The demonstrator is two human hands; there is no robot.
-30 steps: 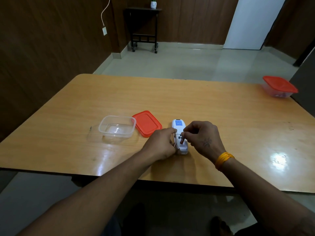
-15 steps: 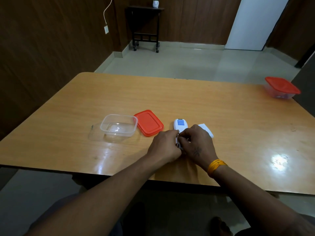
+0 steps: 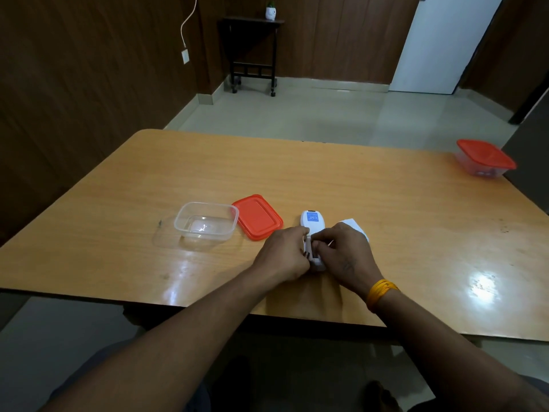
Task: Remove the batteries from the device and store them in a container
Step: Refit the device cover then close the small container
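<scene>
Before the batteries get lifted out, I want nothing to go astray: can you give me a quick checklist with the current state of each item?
1. Clear container open and upright: ok.
2. Its red lid off, lying beside it on the table: ok.
3. Device steadied by the left hand and right hand: ok.
4. Battery cover off, lying behind the right hand: ok.
5. Batteries free to lift: cannot tell, the fingers hide the compartment.
6. Path to the container clear: ok.

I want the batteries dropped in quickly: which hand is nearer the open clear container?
Left. The left hand is at the device, just right of the clear container; the right hand is beyond it, farther right.
</scene>
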